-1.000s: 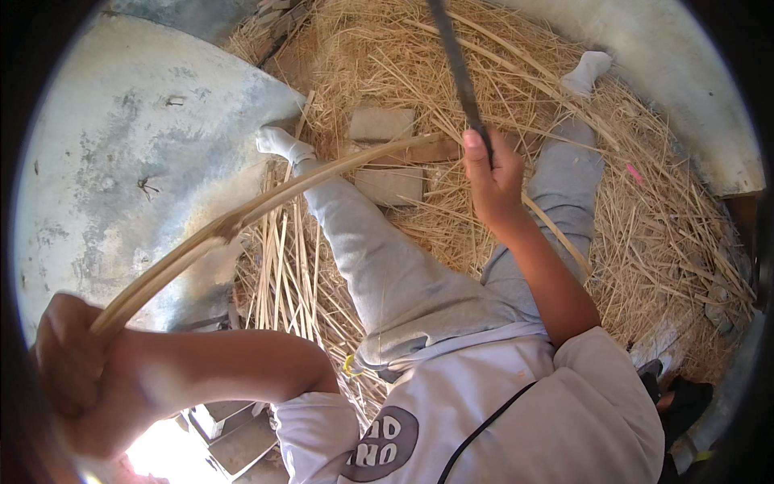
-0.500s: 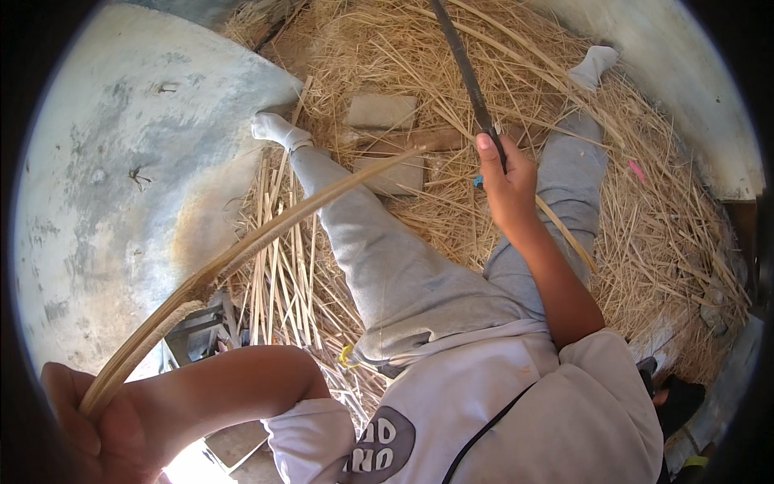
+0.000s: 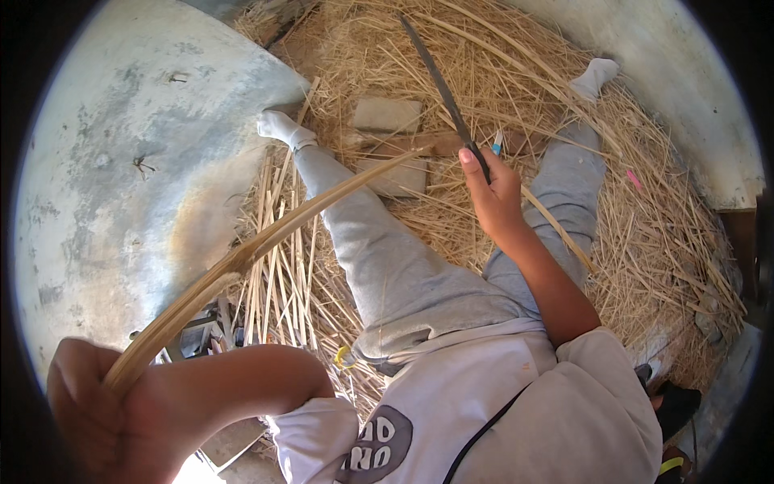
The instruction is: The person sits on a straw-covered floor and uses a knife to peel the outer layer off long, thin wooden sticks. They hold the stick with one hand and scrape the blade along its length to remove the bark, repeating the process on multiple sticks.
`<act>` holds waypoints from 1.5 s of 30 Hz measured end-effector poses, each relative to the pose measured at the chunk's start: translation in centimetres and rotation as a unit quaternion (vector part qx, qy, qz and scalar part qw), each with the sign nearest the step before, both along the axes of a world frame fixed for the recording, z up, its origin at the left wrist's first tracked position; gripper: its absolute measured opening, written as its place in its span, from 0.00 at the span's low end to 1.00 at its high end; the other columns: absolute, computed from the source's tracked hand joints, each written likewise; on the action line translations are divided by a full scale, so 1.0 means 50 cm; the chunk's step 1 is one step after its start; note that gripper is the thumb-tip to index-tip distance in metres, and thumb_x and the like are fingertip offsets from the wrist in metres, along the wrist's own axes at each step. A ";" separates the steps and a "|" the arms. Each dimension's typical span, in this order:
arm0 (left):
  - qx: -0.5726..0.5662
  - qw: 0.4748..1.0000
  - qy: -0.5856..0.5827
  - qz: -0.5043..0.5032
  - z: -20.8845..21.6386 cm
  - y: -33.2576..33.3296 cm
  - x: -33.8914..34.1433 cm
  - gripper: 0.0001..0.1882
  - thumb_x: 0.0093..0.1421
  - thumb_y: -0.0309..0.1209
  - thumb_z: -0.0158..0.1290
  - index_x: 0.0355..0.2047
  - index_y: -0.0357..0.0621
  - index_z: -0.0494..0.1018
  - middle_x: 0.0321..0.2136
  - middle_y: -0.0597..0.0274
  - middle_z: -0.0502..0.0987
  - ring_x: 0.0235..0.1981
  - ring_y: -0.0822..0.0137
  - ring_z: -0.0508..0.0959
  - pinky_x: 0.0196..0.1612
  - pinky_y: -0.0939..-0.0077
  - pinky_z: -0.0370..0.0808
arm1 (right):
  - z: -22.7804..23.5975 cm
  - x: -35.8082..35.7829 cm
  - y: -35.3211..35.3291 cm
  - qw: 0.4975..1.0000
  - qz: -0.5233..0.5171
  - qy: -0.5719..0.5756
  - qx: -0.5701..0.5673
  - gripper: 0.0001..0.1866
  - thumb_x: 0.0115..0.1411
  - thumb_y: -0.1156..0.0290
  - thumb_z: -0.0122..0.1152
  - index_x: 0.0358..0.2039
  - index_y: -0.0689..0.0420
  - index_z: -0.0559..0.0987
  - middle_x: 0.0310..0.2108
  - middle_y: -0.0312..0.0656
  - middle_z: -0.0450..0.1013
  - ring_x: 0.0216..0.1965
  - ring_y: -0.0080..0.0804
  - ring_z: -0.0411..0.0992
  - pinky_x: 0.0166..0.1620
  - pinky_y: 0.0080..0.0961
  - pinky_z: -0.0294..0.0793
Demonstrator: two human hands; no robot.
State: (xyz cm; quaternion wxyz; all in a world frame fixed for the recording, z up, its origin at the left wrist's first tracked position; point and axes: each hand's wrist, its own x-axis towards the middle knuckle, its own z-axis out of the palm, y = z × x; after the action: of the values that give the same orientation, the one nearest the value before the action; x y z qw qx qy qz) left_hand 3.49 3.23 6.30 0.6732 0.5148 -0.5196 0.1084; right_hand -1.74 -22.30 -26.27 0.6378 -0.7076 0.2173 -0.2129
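Note:
My left hand (image 3: 101, 407), at the lower left, is closed round one end of a long split strip of bamboo or cane (image 3: 266, 238). The strip slants up to the right across my left leg, with a shorter split piece along its underside. In my right hand (image 3: 497, 198) is a long, dark-bladed knife (image 3: 439, 85), its blade pointing up and left, away from me. The knife's edge is apart from the strip. A small blue-and-white object (image 3: 497, 143) shows just above my right fingers; whether I hold it is unclear.
My outstretched legs (image 3: 387, 242) lie over loose straw-like shavings (image 3: 661, 258). Two flat blocks (image 3: 387, 114) and a brown wooden piece (image 3: 443, 143) lie between my feet. More thin strips (image 3: 282, 282) are by my left leg. Pale walls (image 3: 121, 185) rise at both sides.
The knife has swung left and come lower, so its tip now shows. My right hand has shifted slightly left and down. My left hand has moved a little right, the strip turning with it.

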 end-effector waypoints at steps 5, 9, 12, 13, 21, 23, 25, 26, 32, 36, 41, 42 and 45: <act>-0.068 0.997 -0.010 0.036 -0.049 0.004 -0.016 0.20 0.63 0.23 0.43 0.16 0.54 0.50 0.06 0.80 0.50 0.06 0.82 0.51 0.12 0.83 0.50 | 0.024 0.003 0.021 0.997 -0.021 -0.058 -0.040 0.21 0.68 0.53 0.53 0.30 0.60 0.75 0.14 0.33 0.63 0.16 0.18 0.60 0.21 0.24 0.60; -0.115 0.992 -0.024 0.054 -0.074 0.004 -0.032 0.20 0.62 0.22 0.43 0.16 0.54 0.50 0.06 0.80 0.50 0.06 0.83 0.51 0.12 0.84 0.49 | -0.102 0.002 0.074 0.997 -0.014 -0.068 -0.047 0.18 0.68 0.56 0.51 0.34 0.60 0.74 0.17 0.41 0.69 0.18 0.32 0.69 0.24 0.30 0.66; -0.147 0.987 -0.031 0.063 -0.090 0.011 -0.040 0.20 0.62 0.22 0.43 0.16 0.54 0.50 0.06 0.80 0.50 0.06 0.83 0.51 0.12 0.84 0.49 | -0.240 0.033 0.070 0.970 0.075 0.154 -0.171 0.20 0.68 0.54 0.49 0.36 0.61 0.74 0.20 0.48 0.73 0.23 0.43 0.74 0.27 0.38 0.70; -0.157 0.985 -0.030 0.069 -0.090 0.016 -0.039 0.20 0.61 0.22 0.43 0.16 0.54 0.50 0.06 0.80 0.50 0.06 0.83 0.51 0.12 0.84 0.49 | -0.254 0.040 0.061 0.936 0.111 0.252 -0.220 0.22 0.68 0.53 0.48 0.36 0.62 0.74 0.21 0.50 0.74 0.25 0.47 0.76 0.29 0.40 0.72; -0.211 0.972 -0.019 0.097 -0.102 0.036 -0.023 0.20 0.60 0.20 0.43 0.15 0.55 0.50 0.05 0.80 0.50 0.06 0.84 0.50 0.13 0.85 0.48 | -0.213 0.036 0.060 0.956 0.171 0.206 -0.117 0.26 0.67 0.48 0.48 0.32 0.62 0.75 0.17 0.52 0.72 0.22 0.52 0.73 0.28 0.45 0.70; -0.212 0.973 -0.021 0.087 -0.107 0.044 -0.032 0.21 0.59 0.19 0.43 0.15 0.55 0.50 0.05 0.80 0.49 0.06 0.85 0.50 0.13 0.85 0.48 | -0.126 0.034 0.076 0.956 0.168 0.136 -0.199 0.26 0.67 0.49 0.48 0.32 0.63 0.75 0.16 0.51 0.72 0.21 0.52 0.73 0.27 0.45 0.70; -0.205 0.974 -0.023 0.088 -0.115 0.044 -0.041 0.21 0.59 0.19 0.43 0.15 0.55 0.50 0.05 0.80 0.49 0.06 0.85 0.50 0.13 0.86 0.48 | -0.075 0.037 0.104 0.945 0.166 0.010 -0.282 0.25 0.68 0.49 0.47 0.33 0.63 0.75 0.16 0.50 0.72 0.20 0.51 0.73 0.26 0.45 0.70; -0.201 0.975 -0.023 0.089 -0.118 0.044 -0.043 0.21 0.58 0.19 0.43 0.15 0.55 0.50 0.05 0.80 0.49 0.06 0.85 0.50 0.13 0.86 0.48 | -0.085 0.045 0.102 0.942 0.195 0.027 -0.273 0.26 0.68 0.49 0.47 0.33 0.63 0.75 0.19 0.53 0.74 0.22 0.53 0.74 0.27 0.45 0.72; -0.227 0.971 -0.015 0.070 -0.102 0.040 -0.030 0.21 0.57 0.18 0.43 0.15 0.55 0.49 0.05 0.80 0.49 0.05 0.86 0.49 0.14 0.86 0.47 | -0.367 0.106 0.028 0.918 0.076 0.235 -0.310 0.27 0.68 0.48 0.47 0.32 0.63 0.75 0.21 0.54 0.74 0.21 0.49 0.74 0.28 0.40 0.75; -0.218 0.975 0.003 0.045 -0.091 0.065 -0.008 0.21 0.56 0.17 0.43 0.15 0.55 0.49 0.05 0.81 0.49 0.05 0.86 0.49 0.14 0.87 0.47 | -0.295 0.108 0.029 0.942 0.175 0.272 0.089 0.27 0.68 0.47 0.47 0.33 0.63 0.76 0.18 0.53 0.72 0.20 0.44 0.74 0.27 0.39 0.74; -0.282 0.954 0.075 -0.069 -0.085 0.096 -0.002 0.21 0.57 0.16 0.42 0.14 0.55 0.51 0.06 0.80 0.54 0.06 0.84 0.48 0.14 0.85 0.47 | -0.135 0.085 0.090 0.951 0.206 0.117 -0.200 0.25 0.68 0.50 0.47 0.42 0.63 0.76 0.20 0.53 0.75 0.20 0.50 0.75 0.28 0.41 0.76; -0.279 0.947 0.091 -0.130 -0.083 0.093 -0.003 0.21 0.57 0.16 0.42 0.14 0.55 0.51 0.06 0.79 0.55 0.05 0.84 0.48 0.14 0.85 0.46 | -0.126 0.088 0.100 0.954 0.195 0.074 -0.214 0.25 0.68 0.50 0.47 0.42 0.63 0.76 0.21 0.53 0.75 0.22 0.50 0.76 0.29 0.42 0.76; -0.266 0.944 0.090 -0.175 -0.080 0.066 0.001 0.20 0.57 0.16 0.42 0.15 0.55 0.51 0.07 0.80 0.54 0.05 0.83 0.48 0.15 0.83 0.45 | -0.229 0.109 0.090 0.952 0.157 0.056 -0.257 0.24 0.68 0.51 0.48 0.40 0.63 0.77 0.23 0.55 0.76 0.26 0.52 0.77 0.32 0.45 0.75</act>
State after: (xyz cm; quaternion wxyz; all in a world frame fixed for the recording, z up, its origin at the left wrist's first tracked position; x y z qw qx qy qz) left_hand 3.52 6.50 2.28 0.8378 0.2253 -0.4913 0.0767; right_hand 3.70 -17.79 -37.74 0.4463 -0.8837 0.0765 -0.1188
